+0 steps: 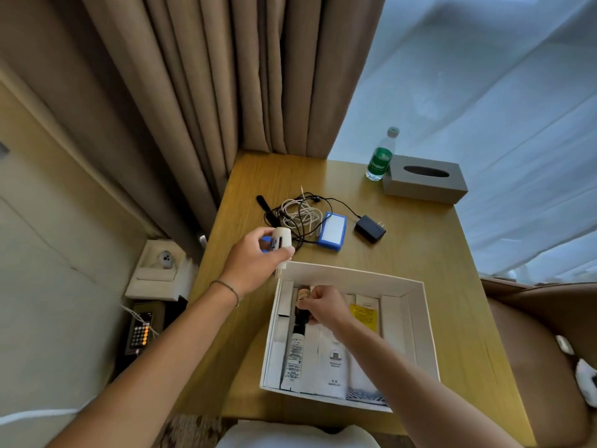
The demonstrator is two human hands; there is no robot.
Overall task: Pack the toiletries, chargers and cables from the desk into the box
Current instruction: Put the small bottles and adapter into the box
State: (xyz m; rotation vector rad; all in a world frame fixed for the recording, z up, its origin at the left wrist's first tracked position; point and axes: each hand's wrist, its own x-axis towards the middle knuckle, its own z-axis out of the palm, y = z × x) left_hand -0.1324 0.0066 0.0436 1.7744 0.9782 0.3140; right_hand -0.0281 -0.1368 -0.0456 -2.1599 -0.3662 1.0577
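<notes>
A white cardboard box (420,318) sits open on a wooden desk (436,253), near the front edge. Inside it, toiletries lie side by side in a row: a dark tube with a printed label (295,347) toward the left, a white tube (334,357) next to it, a yellow packet (363,315) further right, and something with a zebra-like stripe pattern (365,394) at the front edge.

The right hand (323,307) reaches into the box at its far end, its grip pinched on a small dark bottle with a ribbed gold cap (302,299), which lies just above the dark tube.

The left hand (255,263) is held above the desk just beyond the box's far left corner, its grip clenched around a white charger plug (282,242).

Behind the left hand, still on the desk, is a tangle of black and white cables (300,215) beside a black strap-like object (265,205). Just to the right of the tangle lies a blue and white rectangular device (332,231), and beside that a black power adapter (371,229) with its prongs showing, a black cable running from it into the tangle.

At the far right corner of the desk stand a green-labelled water bottle (379,161) and, touching it, a grey tissue box (426,179). Brown curtains (226,76) hang behind the desk.
</notes>
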